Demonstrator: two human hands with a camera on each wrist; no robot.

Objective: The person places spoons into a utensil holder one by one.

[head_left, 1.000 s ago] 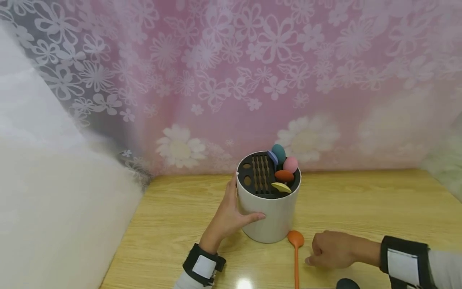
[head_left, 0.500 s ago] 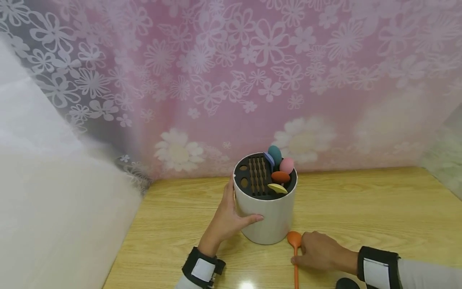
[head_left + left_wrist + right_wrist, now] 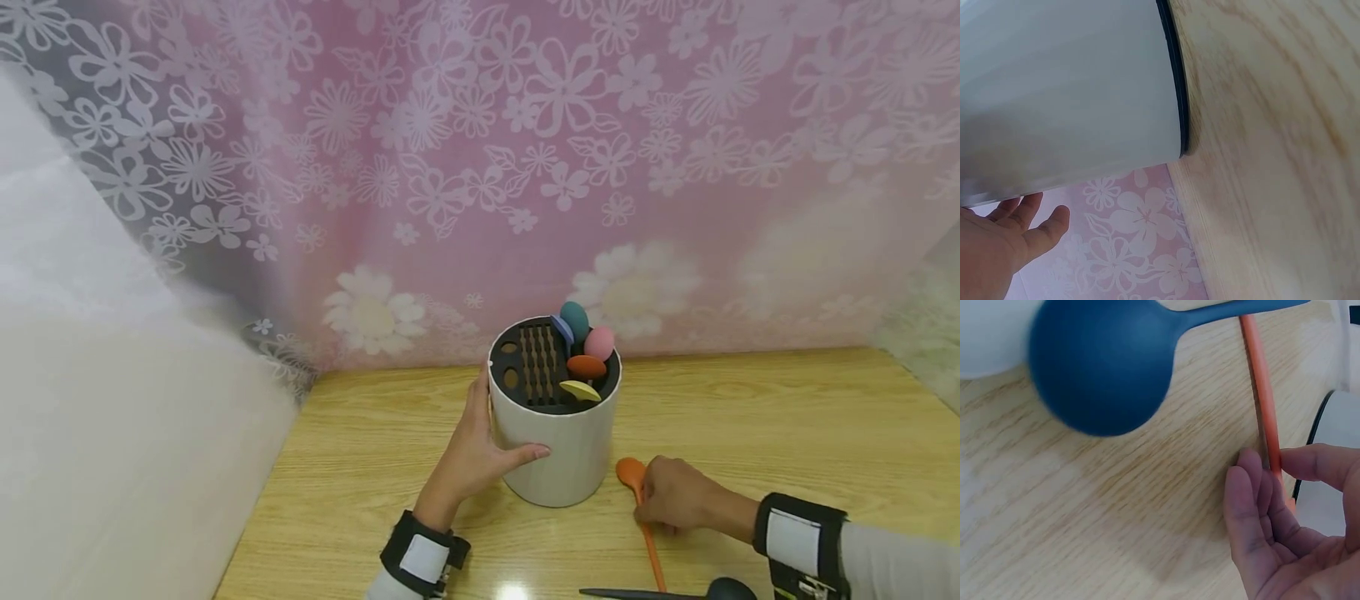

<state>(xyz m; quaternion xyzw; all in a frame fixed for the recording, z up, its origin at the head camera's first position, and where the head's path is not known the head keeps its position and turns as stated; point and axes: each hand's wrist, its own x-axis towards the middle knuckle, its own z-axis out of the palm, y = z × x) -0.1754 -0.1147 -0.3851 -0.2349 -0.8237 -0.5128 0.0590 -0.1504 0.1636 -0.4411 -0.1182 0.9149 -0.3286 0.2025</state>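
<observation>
A pale round utensil holder (image 3: 558,458) with a dark slotted top stands upright on the table. My left hand (image 3: 476,454) holds its left side, thumb across the front and fingers round the far side; in the left wrist view, the fingers (image 3: 1025,215) show at its wall. To the right of the holder, my right hand (image 3: 678,496) pinches the orange spoon (image 3: 632,471) by its handle, just below the bowl. The right wrist view shows thumb and fingers on either side of the orange handle (image 3: 1262,381), low over the wood.
Several coloured utensil heads, among them a pink one (image 3: 599,343) and a yellow one (image 3: 580,391), stick out of the holder's right half. A dark ladle (image 3: 729,589) lies at the front, crossing the spoon's handle end. Behind the wooden table (image 3: 757,417) hangs a pink flowered curtain (image 3: 480,208).
My right hand has moved left onto the orange spoon and pinched its handle. The spoon's bowl has shifted right and away from me, and the spoon now slants. The left hand stays on the holder.
</observation>
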